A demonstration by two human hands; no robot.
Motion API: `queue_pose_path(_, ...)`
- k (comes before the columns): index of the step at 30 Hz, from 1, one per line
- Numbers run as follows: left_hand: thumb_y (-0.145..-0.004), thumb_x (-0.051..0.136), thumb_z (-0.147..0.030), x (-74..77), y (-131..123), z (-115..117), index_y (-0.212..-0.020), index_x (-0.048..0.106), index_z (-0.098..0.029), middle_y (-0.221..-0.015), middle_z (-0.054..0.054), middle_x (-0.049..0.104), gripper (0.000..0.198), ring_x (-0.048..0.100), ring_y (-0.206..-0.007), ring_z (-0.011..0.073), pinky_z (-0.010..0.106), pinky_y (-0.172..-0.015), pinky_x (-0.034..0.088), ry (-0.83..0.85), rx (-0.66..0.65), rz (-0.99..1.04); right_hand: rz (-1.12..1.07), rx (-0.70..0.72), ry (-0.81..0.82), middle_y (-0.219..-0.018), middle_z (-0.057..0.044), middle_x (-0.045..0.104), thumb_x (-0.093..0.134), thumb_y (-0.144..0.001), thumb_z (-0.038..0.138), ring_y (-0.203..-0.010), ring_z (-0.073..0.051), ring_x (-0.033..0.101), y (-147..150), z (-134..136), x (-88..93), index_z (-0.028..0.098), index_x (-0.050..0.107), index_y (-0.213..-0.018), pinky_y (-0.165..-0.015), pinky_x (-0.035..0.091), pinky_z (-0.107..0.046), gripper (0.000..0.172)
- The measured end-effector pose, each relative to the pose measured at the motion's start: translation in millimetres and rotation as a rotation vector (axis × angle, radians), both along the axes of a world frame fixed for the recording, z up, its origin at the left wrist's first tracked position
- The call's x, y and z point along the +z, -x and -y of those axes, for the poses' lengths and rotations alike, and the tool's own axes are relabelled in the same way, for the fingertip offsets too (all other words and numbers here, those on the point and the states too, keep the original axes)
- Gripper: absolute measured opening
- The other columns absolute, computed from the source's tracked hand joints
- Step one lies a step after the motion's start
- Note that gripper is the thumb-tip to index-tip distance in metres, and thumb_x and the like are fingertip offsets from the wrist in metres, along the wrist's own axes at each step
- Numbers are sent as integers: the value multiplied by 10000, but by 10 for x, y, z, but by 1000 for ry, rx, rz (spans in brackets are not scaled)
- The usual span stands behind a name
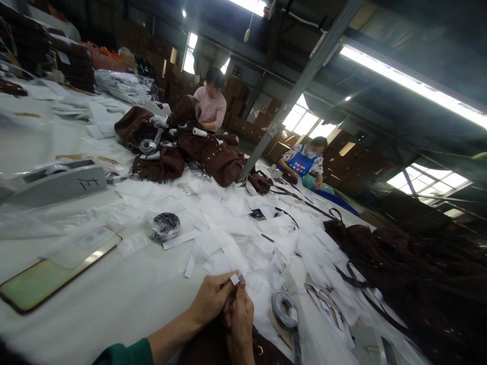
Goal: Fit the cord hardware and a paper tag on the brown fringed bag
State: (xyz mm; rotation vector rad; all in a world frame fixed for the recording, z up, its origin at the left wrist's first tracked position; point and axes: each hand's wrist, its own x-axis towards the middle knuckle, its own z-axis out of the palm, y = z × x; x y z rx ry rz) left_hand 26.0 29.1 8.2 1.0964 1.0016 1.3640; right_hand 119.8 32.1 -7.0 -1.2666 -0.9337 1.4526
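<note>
My left hand (212,300) comes in from the lower left under a green sleeve (129,353). Its fingers pinch a small white piece (235,279), which looks like a tag or folded wrap. Close beside it, my right hand (241,319) has its thumb up against the same piece, fingers closed. Below both hands lies a dark brown bag (205,350) with a gold-coloured ring, partly cut off by the frame edge. To the right of my right hand, a strap coiled in clear wrap (283,309) rests on the table.
White wrapping sheets (228,218) cover much of the table (125,304). A phone (61,268), wrapped black roll (166,226) and grey tape dispenser (57,182) lie left. Brown fringed bags (216,157) are piled ahead near a metal post (281,116); more brown material (411,274) lies right. Two people work beyond.
</note>
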Motion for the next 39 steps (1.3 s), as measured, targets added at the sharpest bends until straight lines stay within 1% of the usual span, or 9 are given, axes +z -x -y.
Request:
queue_pose_path(6, -864, 487, -469, 25, 4, -12, -700, 671, -117, -456, -38, 469, 430, 401, -417, 74, 187, -417, 302, -31, 94, -17, 179, -137, -56, -368, 82, 381, 547, -704, 731, -294, -50, 283, 62, 20, 64, 172, 506, -573, -294, 192, -183, 576)
queue_pose_path(11, -857, 490, -457, 51, 56, -18, -635, 628, -133, -522, -25, 523, 417, 420, -461, 87, 203, -460, 320, -37, 123, -45, 325, -143, -163, -385, 82, 347, 611, -697, 671, -354, -63, 291, 8, -6, 111, 149, 564, -589, -333, 211, -201, 535)
queue_pose_path(16, -889, 422, -411, 76, 100, -36, -605, 544, -158, -544, -19, 529, 398, 451, -517, 106, 218, -512, 320, -99, 53, -172, 137, -119, -114, -453, 97, 316, 658, -665, 662, -388, -47, 251, -44, -23, 80, 165, 533, -625, -355, 199, -184, 514)
queue_pose_path(23, -888, 376, -347, 18, 128, -96, -685, 492, -186, -636, 1, 550, 284, 482, -591, 134, 242, -562, 320, -38, -64, -338, -71, -70, -63, -397, 111, 307, 724, -646, 600, -349, -32, 216, -40, -1, 98, 179, 500, -577, -348, 172, -180, 482)
queue_pose_path(25, -903, 334, -335, 11, 131, -95, -698, 505, -186, -668, 17, 578, 306, 497, -603, 139, 251, -579, 323, -70, -81, -381, -20, -98, -81, -369, 103, 322, 722, -638, 613, -330, -31, 229, -23, -10, 104, 175, 485, -524, -341, 170, -182, 510)
queue_pose_path(29, -912, 303, -342, 39, 125, -69, -650, 503, -189, -631, 33, 588, 363, 515, -585, 149, 265, -572, 311, -37, 11, -472, 197, -187, -103, -337, 59, 416, 698, -651, 625, -297, -51, 300, 35, -35, 155, 160, 531, -470, -328, 211, -199, 526)
queue_pose_path(34, -898, 332, -391, 87, 145, -56, -591, 503, -191, -526, 15, 570, 404, 531, -510, 143, 250, -538, 338, 13, 78, -422, 446, -212, -201, -323, 59, 417, 689, -667, 607, -310, -78, 362, 49, -62, 245, 165, 561, -450, -344, 280, -212, 509)
queue_pose_path(36, -879, 365, -451, 84, 171, -80, -590, 524, -187, -479, -1, 549, 422, 508, -448, 132, 241, -495, 341, 65, 50, -325, 513, -212, -251, -346, 59, 443, 707, -661, 580, -324, -87, 384, 21, -60, 277, 162, 616, -524, -346, 296, -213, 449)
queue_pose_path(39, -830, 398, -560, 58, 227, -139, -609, 561, -164, -477, -3, 563, 482, 450, -357, 108, 230, -401, 291, 157, -50, -159, 484, -138, -276, -483, 40, 574, 675, -713, 548, -367, -115, 466, -64, -27, 369, 154, 689, -931, -367, 371, -217, 450)
